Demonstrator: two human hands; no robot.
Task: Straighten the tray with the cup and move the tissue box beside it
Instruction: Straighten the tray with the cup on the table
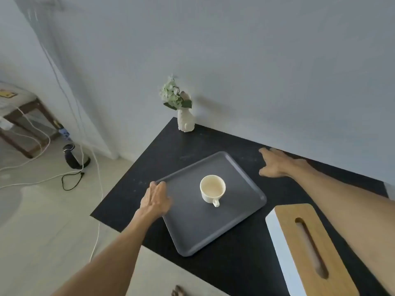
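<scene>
A grey rectangular tray (239, 174) lies skewed on the black table (213, 272). A cream cup (212, 188) stands upright near the tray's middle, its handle pointing toward me. My left hand (156, 199) rests on the tray's left corner, fingers over the rim. My right hand (277, 162) hovers flat with fingers spread above the table, to the right of the tray and apart from it. The white tissue box (284, 259) with a slotted wooden lid sits at the near right, close to the tray's right corner.
A white vase with pale green flowers (185, 118) stands at the table's far corner against the wall (235, 60). Left of the table, cables (42, 180) and a dark round stand (73, 157) lie on the floor beside a wooden stool (25, 116).
</scene>
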